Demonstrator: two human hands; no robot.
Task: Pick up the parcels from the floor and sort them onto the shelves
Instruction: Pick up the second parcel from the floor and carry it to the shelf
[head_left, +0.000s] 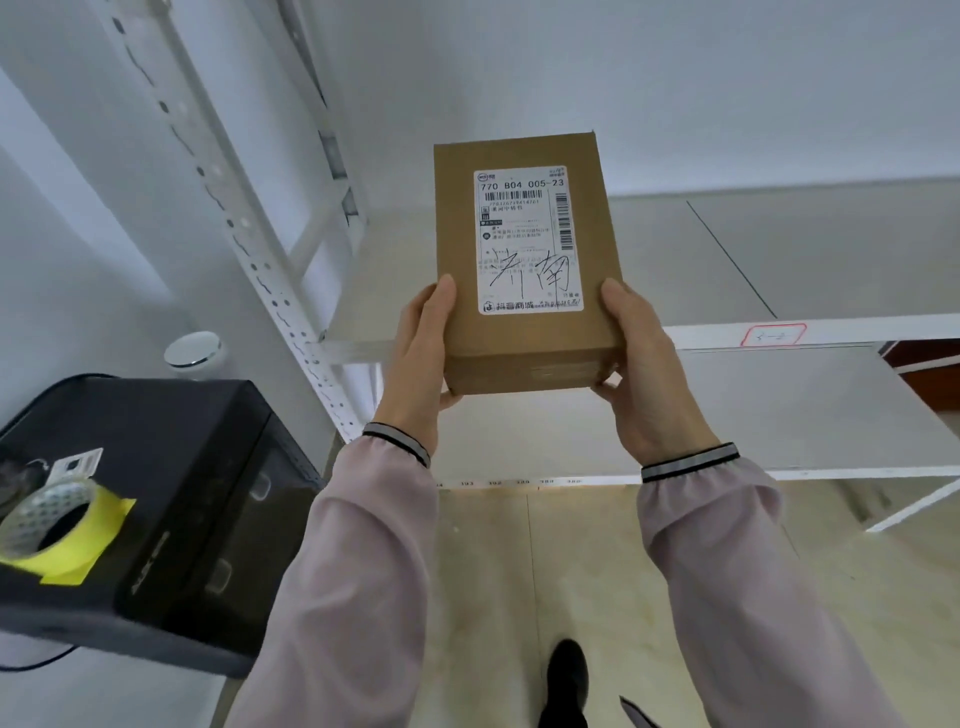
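Both hands up, parcel (524, 260) held in air between them, in front of upper shelf (727, 260). Left hand (423, 358) clamps left side, thumb on top face, fingers curled under. Right hand (641, 364) clamps right side, thumb along edge, fingertips under near corner. Label (527, 241) faces up, scrawled black marker across it. Red-edged tag (773, 335) on shelf rail. Lower shelf (779, 415) below parcel. Left: black box (171, 519) with tape roll (49, 517) on top. Shoe (566, 680) on floor (493, 571).
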